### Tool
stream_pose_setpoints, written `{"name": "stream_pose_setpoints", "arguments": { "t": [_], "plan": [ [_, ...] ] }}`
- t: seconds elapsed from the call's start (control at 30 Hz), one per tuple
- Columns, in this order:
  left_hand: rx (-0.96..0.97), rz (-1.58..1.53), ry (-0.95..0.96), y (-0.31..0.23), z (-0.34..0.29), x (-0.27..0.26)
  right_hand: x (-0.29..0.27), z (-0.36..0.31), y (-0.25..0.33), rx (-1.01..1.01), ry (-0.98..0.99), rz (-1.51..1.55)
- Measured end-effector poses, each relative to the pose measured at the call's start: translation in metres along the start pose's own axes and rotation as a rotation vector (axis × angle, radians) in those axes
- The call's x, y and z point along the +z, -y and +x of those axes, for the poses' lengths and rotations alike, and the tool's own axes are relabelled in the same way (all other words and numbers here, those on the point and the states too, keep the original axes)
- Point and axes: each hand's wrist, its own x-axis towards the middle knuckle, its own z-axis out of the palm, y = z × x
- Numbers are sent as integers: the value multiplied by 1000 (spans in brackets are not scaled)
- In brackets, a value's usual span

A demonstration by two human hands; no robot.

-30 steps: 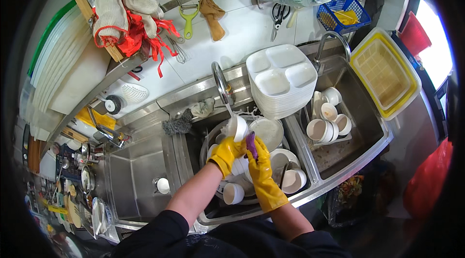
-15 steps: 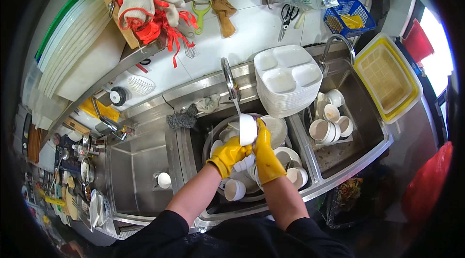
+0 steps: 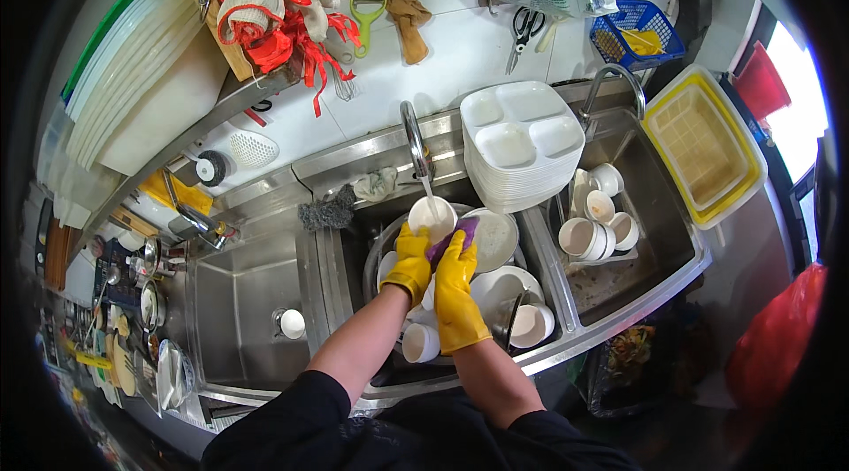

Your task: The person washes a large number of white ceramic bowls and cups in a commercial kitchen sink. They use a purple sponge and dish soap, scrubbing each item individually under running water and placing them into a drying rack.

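Under the running middle tap [image 3: 412,130], a white bowl [image 3: 432,214] is tilted with its inside facing up. My left hand [image 3: 409,268], in a yellow rubber glove, grips the bowl's near left side. In the matching glove, my right hand [image 3: 456,290] is closed on a purple cloth [image 3: 466,226], held against the bowl's right edge. Below them a round metal basin holds soiled dishes, among them a large plate [image 3: 493,241], a white bowl [image 3: 421,343] at the near left and another bowl [image 3: 531,326] with a dark utensil beside it. My gloves hide part of the pile.
A tall stack of white compartment trays [image 3: 522,148] stands behind the basin on the right. Several bowls [image 3: 584,238] sit in the right sink [image 3: 650,206]. In the left sink [image 3: 243,290] a white cup [image 3: 292,323] lies by the drain. A grey scouring pad [image 3: 327,208] rests on the divider.
The bowl has moved slightly left and turned from its side so that its inside shows under the water. The purple cloth has come into plain view in my right hand.
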Motion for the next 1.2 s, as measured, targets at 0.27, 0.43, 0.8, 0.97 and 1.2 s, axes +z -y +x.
{"name": "stream_pose_setpoints", "arguments": {
  "t": [0.27, 0.43, 0.8, 0.97, 1.2],
  "plan": [
    [-531, -307, 917, -100, -50, -57, -41, 102, 44, 509, 597, -49],
    [-542, -411, 725, -93, -51, -29, -36, 74, -13, 596, 378, 236],
    [91, 111, 98, -33, -39, -67, -55, 18, 19, -277, 560, -600],
    [376, 142, 255, -66, -47, -20, -40, 91, -80, -288, 671, -299],
    [703, 523, 280, -127, -49, -95, -27, 46, 11, 114, 1217, -629]
  ]
}}
